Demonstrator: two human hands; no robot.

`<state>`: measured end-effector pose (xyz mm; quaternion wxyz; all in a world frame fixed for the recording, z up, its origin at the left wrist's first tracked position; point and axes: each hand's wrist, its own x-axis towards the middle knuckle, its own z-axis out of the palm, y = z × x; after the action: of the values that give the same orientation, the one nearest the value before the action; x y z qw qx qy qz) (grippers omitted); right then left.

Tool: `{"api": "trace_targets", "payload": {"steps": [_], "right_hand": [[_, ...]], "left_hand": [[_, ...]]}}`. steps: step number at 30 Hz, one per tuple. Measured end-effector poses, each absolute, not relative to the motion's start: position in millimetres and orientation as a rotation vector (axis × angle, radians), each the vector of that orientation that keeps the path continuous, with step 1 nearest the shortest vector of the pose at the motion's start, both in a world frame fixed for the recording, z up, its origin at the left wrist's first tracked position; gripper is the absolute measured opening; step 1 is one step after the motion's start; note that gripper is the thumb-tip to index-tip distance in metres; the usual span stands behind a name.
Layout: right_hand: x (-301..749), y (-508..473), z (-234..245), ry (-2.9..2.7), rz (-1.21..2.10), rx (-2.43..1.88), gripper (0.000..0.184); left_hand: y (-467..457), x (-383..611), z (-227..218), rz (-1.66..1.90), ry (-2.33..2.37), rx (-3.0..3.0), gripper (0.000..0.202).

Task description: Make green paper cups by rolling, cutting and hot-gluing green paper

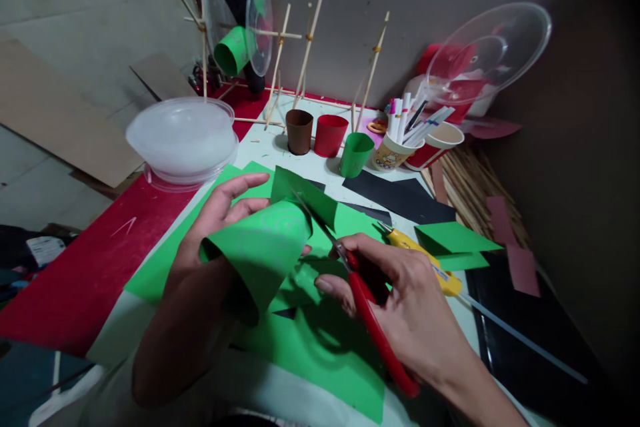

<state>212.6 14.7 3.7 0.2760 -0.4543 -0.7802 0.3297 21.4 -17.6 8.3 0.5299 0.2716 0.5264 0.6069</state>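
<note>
Steadying a curled green paper (265, 247) above the table (273, 153), the person's left hand (207, 223) is partly lost behind it in the head view: two fingers stretch out loosely apart past its upper edge, a fingertip peeps from under its right end, and the remaining grip is covered. The right hand (400, 287) has its fingers curled round the red-handled scissors (373, 320), thumb reaching forward; it masks one handle loop. The blades lie against a darker green flap (313, 197) at the paper's far end. I can't tell how widely they are parted, nor whether flap and curl are one sheet. The right forearm runs off the bottom edge.

Just beyond the right hand, which covers part of it, lies a yellow glue gun (417, 250), a translucent rod trailing from its back. Underneath spreads a green sheet (325, 360), mostly shadowed. Black paper (400, 197) and a folded green piece (457, 240) crowd the right side. Farther back stand a brown cup (299, 133), a red cup (331, 135) and a green cup (357, 155), near a pen-filled cup (393, 152). Clear plastic lids (180, 137) sit to the left.
</note>
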Motion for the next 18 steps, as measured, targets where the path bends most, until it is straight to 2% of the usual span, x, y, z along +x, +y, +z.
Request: {"api": "trace_targets", "payload": {"steps": [4,9,18], "right_hand": [[215,12,3,-2.117,0.935,-1.227,0.026],[216,9,4,-2.176,0.873,-1.186,0.032],[219,9,4,-2.260,0.850,-1.099,0.035]], "left_hand": [[-21,17,17,1.481,1.296,0.659,0.047],[-27,11,14,1.451,1.389,0.783,0.044],[-30,-3,17,1.400,1.352,0.966,0.053]]}}
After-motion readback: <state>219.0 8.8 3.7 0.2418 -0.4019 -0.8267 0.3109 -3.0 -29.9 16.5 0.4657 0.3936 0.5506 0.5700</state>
